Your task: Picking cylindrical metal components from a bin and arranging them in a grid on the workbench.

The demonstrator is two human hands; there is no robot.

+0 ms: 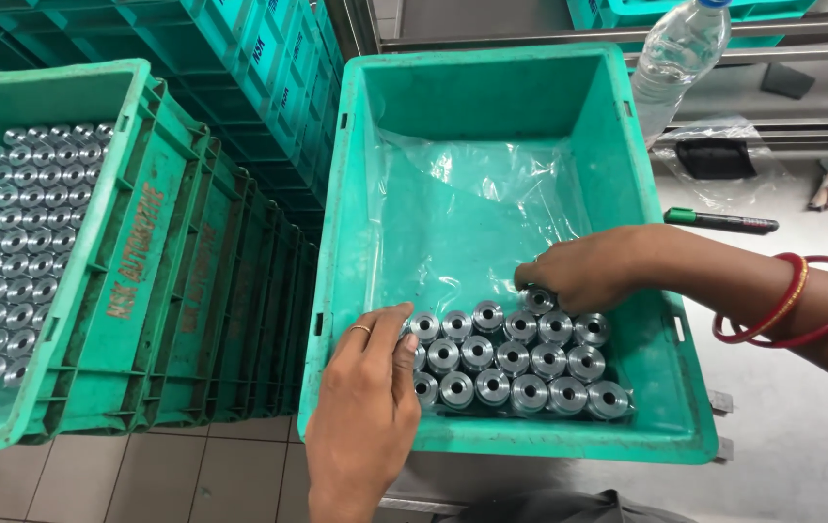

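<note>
Steel rings (pixel 515 358) in plastic-lined crate (pixel 356 242); right hand (pixel 574 274) pinches one, left hand (pixel 365 407) touches rows.

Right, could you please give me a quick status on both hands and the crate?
Left hand on the metal parts' left end. Right hand setting a part at the back row. Green crate plastic-lined, far half unfilled. Nothing in the way.

Left crate (pixel 94 320) cut by picture edge, metal ring (pixel 537 298) half hidden under right hand (pixel 578 273) fingers
</note>
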